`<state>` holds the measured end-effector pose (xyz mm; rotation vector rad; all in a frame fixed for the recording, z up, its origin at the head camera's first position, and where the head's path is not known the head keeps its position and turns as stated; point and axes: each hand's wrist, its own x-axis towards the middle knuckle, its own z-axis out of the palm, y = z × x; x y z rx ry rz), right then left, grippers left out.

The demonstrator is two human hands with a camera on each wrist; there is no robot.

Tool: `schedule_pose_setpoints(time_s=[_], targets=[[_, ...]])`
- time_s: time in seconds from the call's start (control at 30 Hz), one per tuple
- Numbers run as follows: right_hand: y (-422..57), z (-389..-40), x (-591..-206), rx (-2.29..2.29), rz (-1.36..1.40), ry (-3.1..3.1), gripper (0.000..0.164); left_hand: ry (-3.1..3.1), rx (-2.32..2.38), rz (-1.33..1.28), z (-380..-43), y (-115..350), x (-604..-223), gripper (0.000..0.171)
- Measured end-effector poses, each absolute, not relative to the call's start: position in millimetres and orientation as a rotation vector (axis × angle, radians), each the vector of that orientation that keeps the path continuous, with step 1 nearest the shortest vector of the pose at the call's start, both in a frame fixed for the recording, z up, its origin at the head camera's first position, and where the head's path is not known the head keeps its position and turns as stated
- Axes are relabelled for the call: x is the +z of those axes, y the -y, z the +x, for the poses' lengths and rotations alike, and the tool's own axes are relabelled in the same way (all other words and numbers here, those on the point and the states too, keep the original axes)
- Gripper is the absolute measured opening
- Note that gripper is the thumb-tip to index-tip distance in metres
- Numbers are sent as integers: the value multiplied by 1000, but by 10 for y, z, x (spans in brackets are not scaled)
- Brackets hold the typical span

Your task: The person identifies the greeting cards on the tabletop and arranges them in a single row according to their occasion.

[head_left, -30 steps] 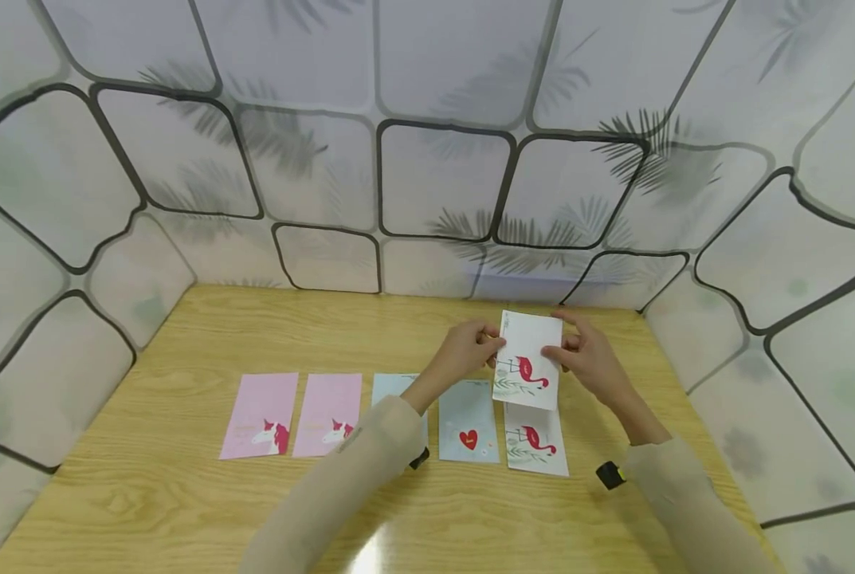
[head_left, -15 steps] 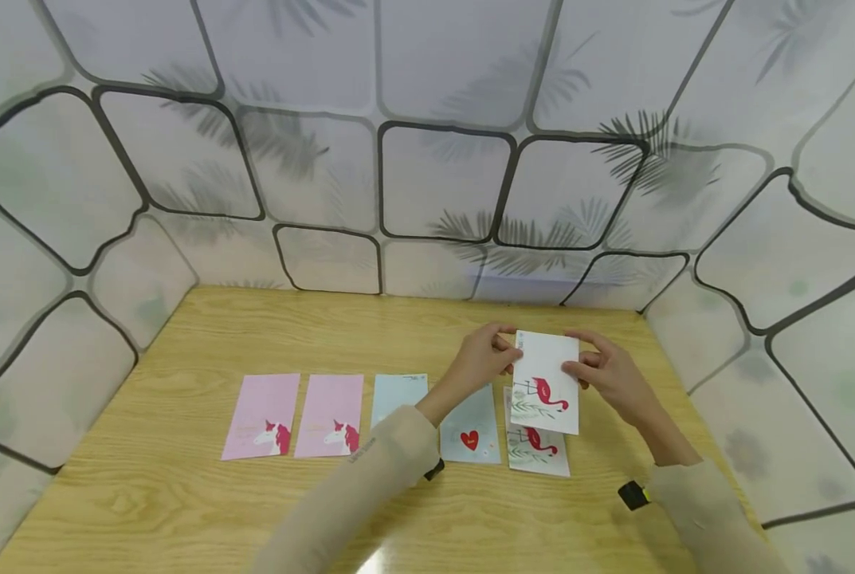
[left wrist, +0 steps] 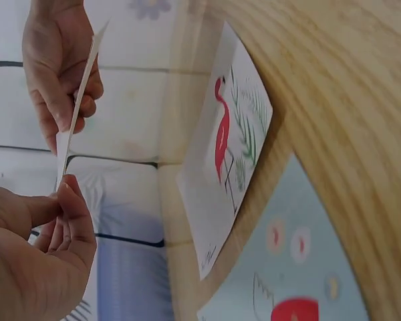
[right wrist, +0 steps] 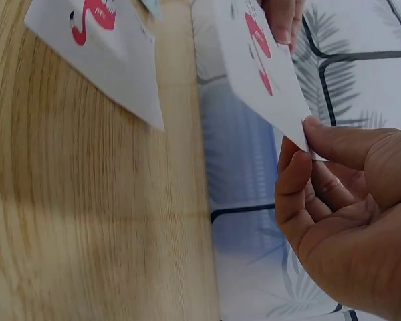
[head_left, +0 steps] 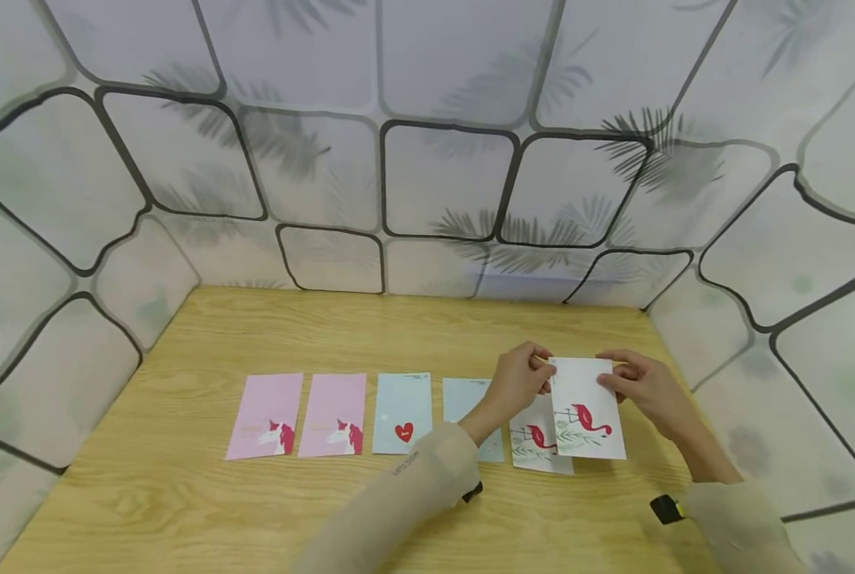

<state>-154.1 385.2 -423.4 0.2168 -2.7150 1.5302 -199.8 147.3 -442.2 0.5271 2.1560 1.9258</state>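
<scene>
Both hands hold up a white flamingo card (head_left: pixel 586 410) over the right part of the table. My left hand (head_left: pixel 519 381) pinches its upper left edge between thumb and fingers. At the upper right edge my right hand (head_left: pixel 645 391) pinches it the same way, as the right wrist view shows with the card (right wrist: pixel 264 67) raised off the wood. A second flamingo card (left wrist: pixel 226 144) lies flat on the table, partly covered by the held one in the head view. To its left lies a light blue card (head_left: pixel 466 392), mostly behind my left hand and sleeve.
Another light blue card (head_left: pixel 402 410) with a red heart lies further left. Two pink unicorn cards (head_left: pixel 265 410) continue the row on the wooden table (head_left: pixel 183 502). A patterned cloth wall (head_left: pixel 441 183) stands along the back and both sides.
Both hands have carried the held flamingo card to the right and nearer the person. More of the lying flamingo card and the left blue card's heart now show.
</scene>
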Motion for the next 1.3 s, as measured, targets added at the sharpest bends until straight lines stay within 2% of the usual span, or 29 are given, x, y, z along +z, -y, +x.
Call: schedule_pose_setpoints(time_s=[0.23,0.73,1.07,1.23,1.3], targets=[[-3985,-1506,-4242,1361,34,2792,38,-2195,1978,457,-1941,-1698,-4526,6],[-4145,-1455,-4320,1305,-160,2859,38,-2285,1905,421,-1841,-1970,-4667,9],[-4287,-1475,-4476,1362,-212,2863,37,-2744,1353,605,-1832,-2059,-4766,20],[-4325,-1512,-4573,1380,-222,2840,36,-2900,1095,802,-1871,-2073,-4783,4],[-4328,-1527,-4614,1409,-219,2837,36,-2928,1030,849,-1881,-2071,-4787,7]])
